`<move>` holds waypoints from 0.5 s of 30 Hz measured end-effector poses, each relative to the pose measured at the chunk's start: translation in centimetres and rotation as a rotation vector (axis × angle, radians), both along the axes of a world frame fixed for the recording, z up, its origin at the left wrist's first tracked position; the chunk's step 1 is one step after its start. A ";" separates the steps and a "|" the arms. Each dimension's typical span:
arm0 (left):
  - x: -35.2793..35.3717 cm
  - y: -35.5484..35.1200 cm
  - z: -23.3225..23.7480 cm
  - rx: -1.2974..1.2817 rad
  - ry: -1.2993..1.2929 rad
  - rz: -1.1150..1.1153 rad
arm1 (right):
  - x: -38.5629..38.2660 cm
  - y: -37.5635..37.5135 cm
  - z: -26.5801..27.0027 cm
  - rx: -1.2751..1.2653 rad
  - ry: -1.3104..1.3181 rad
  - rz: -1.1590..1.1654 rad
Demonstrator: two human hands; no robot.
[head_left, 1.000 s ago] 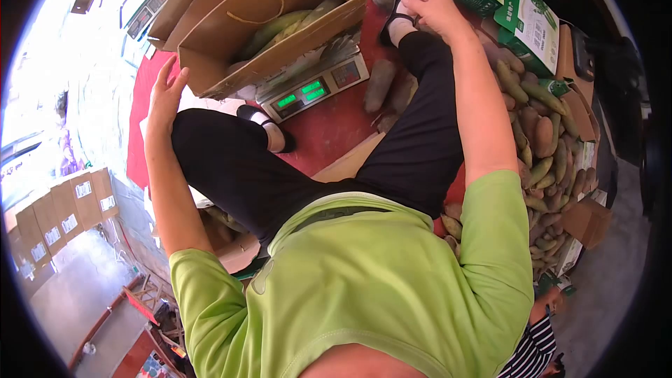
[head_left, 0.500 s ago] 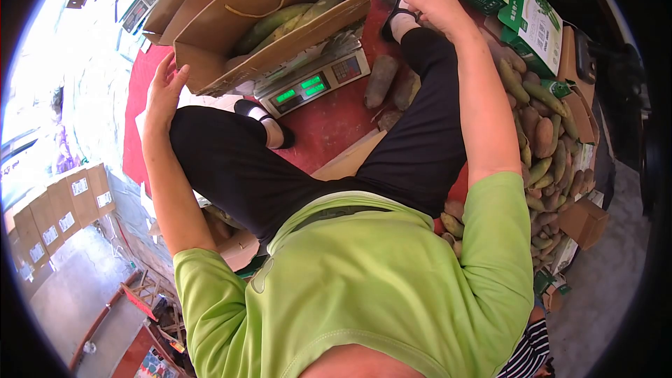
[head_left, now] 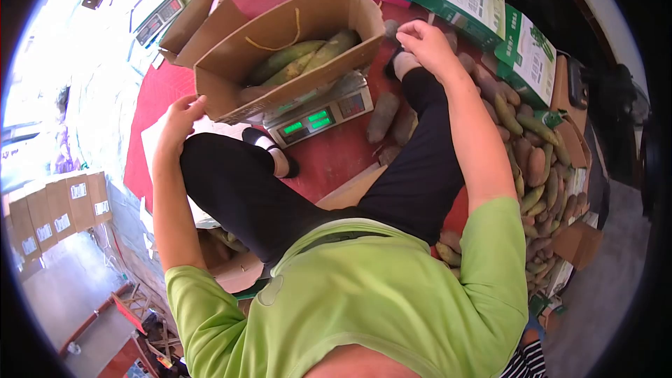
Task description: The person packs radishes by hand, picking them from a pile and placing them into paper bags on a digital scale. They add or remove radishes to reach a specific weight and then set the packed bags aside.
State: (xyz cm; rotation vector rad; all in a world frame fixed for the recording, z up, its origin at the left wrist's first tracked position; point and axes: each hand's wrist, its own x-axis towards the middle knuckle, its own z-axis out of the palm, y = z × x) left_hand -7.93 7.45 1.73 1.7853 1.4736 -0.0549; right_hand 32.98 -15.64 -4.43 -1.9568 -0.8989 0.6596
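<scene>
An open cardboard box (head_left: 245,106) with a yellow cord handle (head_left: 297,28) sits on a digital scale (head_left: 336,116) whose green displays are lit. Long green and brownish vegetables (head_left: 287,63) lie inside it. My left hand (head_left: 179,124) is at the box's near left corner, thumb and fingers apart and nothing in them. Past the right end of the box, my right hand (head_left: 428,45) hovers above my shoe, its fingers loosely bent, apart and holding nothing. Brown, thick vegetables (head_left: 382,117) lie on the red floor beside the scale.
A big heap of similar vegetables (head_left: 539,168) spreads along my right side. Green and white printed cartons (head_left: 528,56) stand behind it. At the upper left are a second scale (head_left: 157,17) and an opened carton (head_left: 203,28). Brown cartons (head_left: 59,213) line the far left.
My view has tilted up, so the box and scale sit lower and more of the floor beyond shows. Both hands stay near the box's two ends, and the box remains on the scale.
</scene>
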 end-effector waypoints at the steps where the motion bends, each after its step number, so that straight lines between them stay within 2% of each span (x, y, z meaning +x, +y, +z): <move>1: 0.1 0.4 0.2 0.010 -0.003 0.013 | 0.0 0.5 0.4 0.010 -0.003 0.013; 3: 0.5 1.0 0.4 -0.098 0.153 -0.042 | 0.3 1.7 1.6 -0.091 -0.108 0.063; 5: 1.0 1.1 0.1 -0.051 0.165 -0.048 | 0.6 3.2 3.0 -0.079 -0.194 0.094; 7: 1.4 2.0 -0.2 -0.006 0.157 -0.135 | 0.7 4.9 4.5 -0.286 -0.424 0.085; 9: 0.8 3.6 -2.4 0.072 0.087 -0.124 | 1.5 6.4 3.5 -0.274 -0.471 0.105; 11: 1.3 4.5 -2.9 0.000 0.195 -0.175 | 1.3 7.8 3.3 -0.411 -0.534 0.195; 13: 0.7 5.2 -4.9 0.010 0.133 -0.146 | 1.3 9.1 2.6 -0.502 -0.543 0.273; 15: 0.3 5.6 -5.7 0.019 0.073 -0.116 | 1.5 9.7 0.7 -0.477 -0.627 0.218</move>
